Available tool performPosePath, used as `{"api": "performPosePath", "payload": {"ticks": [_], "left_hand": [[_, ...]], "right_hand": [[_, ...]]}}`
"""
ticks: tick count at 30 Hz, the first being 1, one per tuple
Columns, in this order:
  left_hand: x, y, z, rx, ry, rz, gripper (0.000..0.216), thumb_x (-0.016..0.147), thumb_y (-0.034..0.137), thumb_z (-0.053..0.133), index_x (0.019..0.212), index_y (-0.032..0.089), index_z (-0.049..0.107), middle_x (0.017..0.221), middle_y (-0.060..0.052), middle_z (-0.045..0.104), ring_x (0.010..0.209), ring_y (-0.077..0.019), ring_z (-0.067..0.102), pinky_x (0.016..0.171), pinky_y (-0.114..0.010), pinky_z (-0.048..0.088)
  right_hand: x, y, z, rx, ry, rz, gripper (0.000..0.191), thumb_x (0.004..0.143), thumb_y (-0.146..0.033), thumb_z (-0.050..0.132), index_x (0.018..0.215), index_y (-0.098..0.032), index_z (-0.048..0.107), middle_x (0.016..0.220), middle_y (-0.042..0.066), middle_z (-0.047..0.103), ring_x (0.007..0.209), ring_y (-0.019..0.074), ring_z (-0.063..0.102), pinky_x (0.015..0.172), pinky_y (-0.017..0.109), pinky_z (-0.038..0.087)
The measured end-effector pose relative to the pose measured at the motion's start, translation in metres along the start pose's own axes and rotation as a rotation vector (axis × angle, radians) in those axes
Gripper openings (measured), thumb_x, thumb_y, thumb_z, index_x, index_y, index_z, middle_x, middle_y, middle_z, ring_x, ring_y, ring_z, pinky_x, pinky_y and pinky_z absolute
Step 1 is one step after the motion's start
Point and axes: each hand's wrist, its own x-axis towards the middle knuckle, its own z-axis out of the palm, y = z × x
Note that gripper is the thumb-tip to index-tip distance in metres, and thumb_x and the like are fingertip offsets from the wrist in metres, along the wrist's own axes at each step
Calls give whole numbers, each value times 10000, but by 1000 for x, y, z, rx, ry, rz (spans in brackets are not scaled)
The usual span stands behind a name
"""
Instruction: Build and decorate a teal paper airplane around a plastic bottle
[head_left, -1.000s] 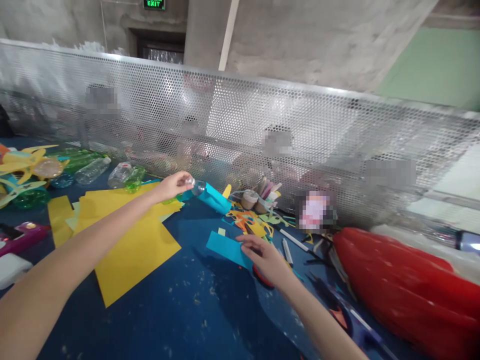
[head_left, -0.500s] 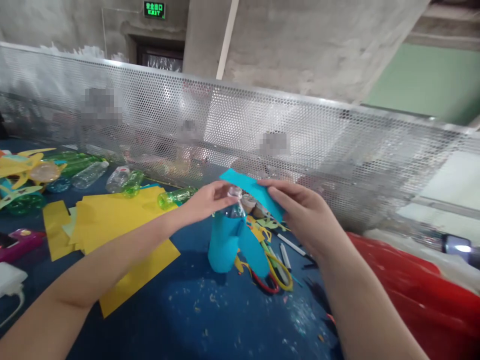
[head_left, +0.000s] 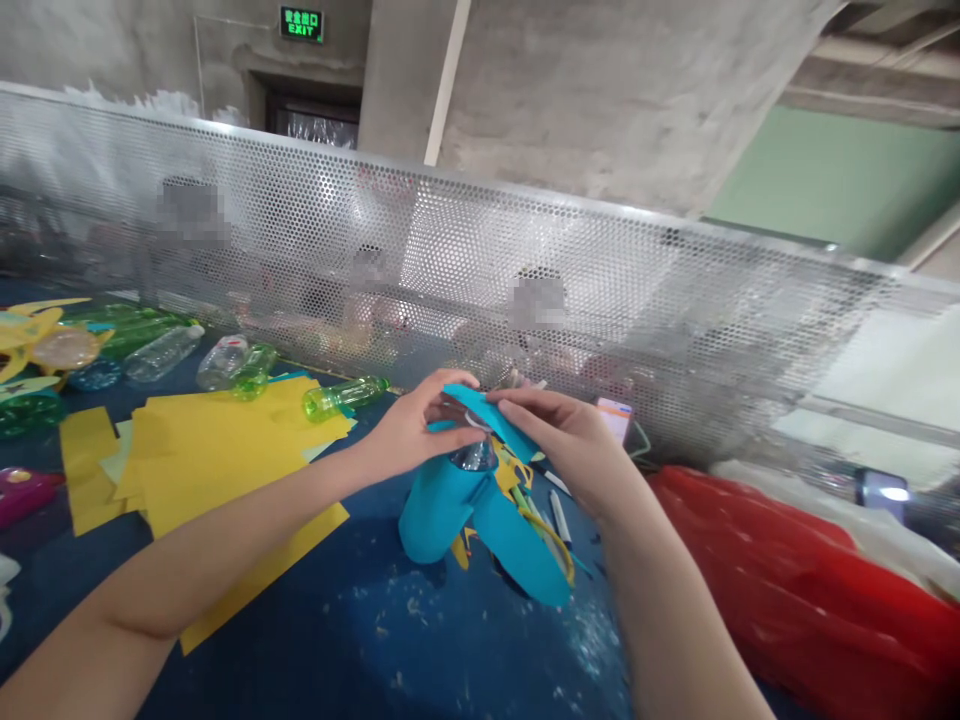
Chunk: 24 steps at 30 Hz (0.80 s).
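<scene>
A clear plastic bottle wrapped in turquoise paper (head_left: 439,505) stands upright in the middle of the blue table (head_left: 337,650). My left hand (head_left: 411,430) is closed round its neck. My right hand (head_left: 570,440) pinches a loose turquoise paper piece (head_left: 484,413) and presses it over the bottle's top. A turquoise flap (head_left: 525,550) hangs down from the bottle towards the right. The bottle's neck shows between my fingers.
Yellow paper sheets (head_left: 217,450) lie left of my arms. Several empty green and clear bottles (head_left: 341,396) lie along the perforated metal screen (head_left: 525,270). A red plastic bag (head_left: 810,590) fills the right side. Pens and paper scraps (head_left: 559,515) lie behind the bottle.
My left hand brought the wrapped bottle from the back and stood it upright. My right hand lifted the turquoise piece off the table and set it onto the bottle's neck.
</scene>
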Motion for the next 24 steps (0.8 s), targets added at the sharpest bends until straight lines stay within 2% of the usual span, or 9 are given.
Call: {"api": "performPosePath", "payload": {"ticks": [2, 5, 9, 11, 13, 16, 18, 20, 24], "left_hand": [[0, -1, -1, 13, -18, -8, 315, 777, 247, 699, 1047, 252, 537, 1067, -38, 595, 954, -204, 632, 835, -350, 531], [1, -2, -2, 8, -29, 1, 290, 788, 238, 688, 1037, 255, 539, 1039, -33, 590, 954, -198, 626, 818, -339, 531], [0, -5, -1, 36, -28, 43, 271, 818, 250, 659, 1060, 271, 539, 1094, -37, 536, 972, -191, 604, 857, -368, 518], [-1, -6, -1, 138, 10, 88, 274, 816, 283, 666, 1063, 280, 548, 1148, -53, 490, 1121, -232, 523, 927, -407, 483], [-1, -6, -1, 307, 68, 142, 286, 793, 318, 692, 1048, 278, 571, 1232, -71, 425, 1273, -271, 372, 1024, -448, 400], [0, -3, -4, 511, 116, 201, 283, 771, 320, 715, 1021, 259, 598, 1341, -77, 360, 1331, -286, 291, 1093, -482, 293], [1, 0, -7, 536, 100, 247, 283, 766, 304, 721, 1016, 252, 600, 1340, -75, 414, 1316, -280, 337, 1084, -483, 300], [1, 3, -8, 490, 68, 277, 260, 778, 308, 708, 1009, 248, 603, 1250, -71, 534, 1287, -269, 398, 1061, -471, 336], [0, 8, -7, 332, 81, 219, 162, 895, 364, 542, 961, 245, 630, 1062, -53, 665, 1131, -232, 558, 979, -429, 427]], "right_hand": [[-1, 0, 0, -3, -23, -16, 268, 781, -423, 637, 951, -234, 723, 888, 43, 735, 734, 176, 665, 645, 320, 542], [-1, 3, 1, -11, -34, -52, 267, 799, -421, 622, 972, -237, 708, 867, 43, 721, 743, 176, 656, 657, 326, 542], [-2, 5, 3, -10, 30, -191, 189, 773, -368, 655, 902, -244, 715, 1070, 60, 677, 1024, 222, 611, 810, 356, 531], [-3, 3, 4, 11, 30, -216, 156, 772, -340, 657, 885, -250, 715, 1103, 52, 670, 1069, 224, 596, 862, 373, 518], [-5, 1, 4, 22, 2, -199, 149, 783, -327, 644, 888, -245, 711, 1052, 46, 695, 1002, 213, 630, 863, 389, 521], [-8, -3, 3, 29, -8, -182, 142, 777, -318, 648, 869, -230, 710, 1017, 46, 713, 936, 204, 655, 844, 390, 532], [-9, -3, 3, 22, -2, -181, 143, 772, -315, 652, 863, -223, 713, 1019, 52, 717, 929, 208, 661, 834, 393, 536], [-9, -3, 3, -2, 13, -188, 142, 770, -310, 654, 859, -221, 720, 1018, 58, 722, 925, 216, 665, 831, 407, 536], [-11, -5, 5, -36, 32, -219, 107, 768, -280, 656, 825, -236, 735, 1003, 49, 730, 968, 228, 660, 883, 432, 518]]}}
